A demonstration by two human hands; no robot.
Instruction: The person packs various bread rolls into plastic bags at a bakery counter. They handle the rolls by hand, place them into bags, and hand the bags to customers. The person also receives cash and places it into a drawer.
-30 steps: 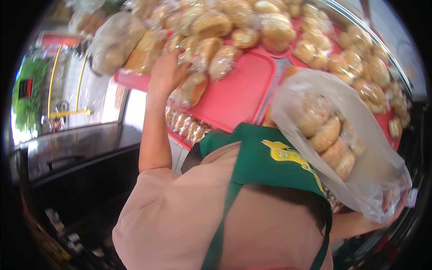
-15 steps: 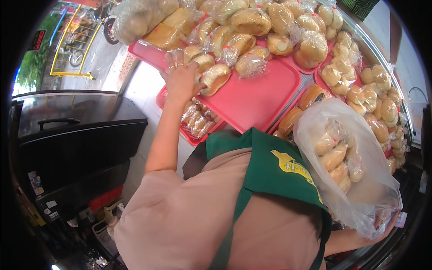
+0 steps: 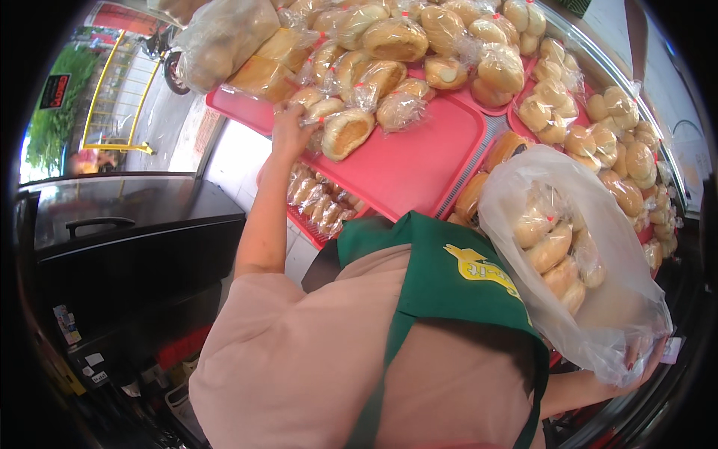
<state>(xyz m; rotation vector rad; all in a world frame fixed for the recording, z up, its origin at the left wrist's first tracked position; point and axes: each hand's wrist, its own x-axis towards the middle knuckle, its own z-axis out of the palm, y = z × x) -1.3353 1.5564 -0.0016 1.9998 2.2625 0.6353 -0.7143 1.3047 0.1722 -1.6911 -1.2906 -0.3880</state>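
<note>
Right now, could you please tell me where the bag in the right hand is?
In the head view, the bag is at the right, beside the green apron, below the wrapped buns.

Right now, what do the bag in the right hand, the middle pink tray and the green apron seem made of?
Bag: likely thin plastic film; milky, creased, translucent. Pink tray: probably moulded plastic; smooth, low sheen, raised rim. Green apron: looks like matte cloth, soft folds; fibre unclear.

left grip (image 3: 292, 135): beside wrapped bread (image 3: 348, 135) | right grip (image 3: 649, 361): holding 1 plastic bag (image 3: 617, 310)
</note>
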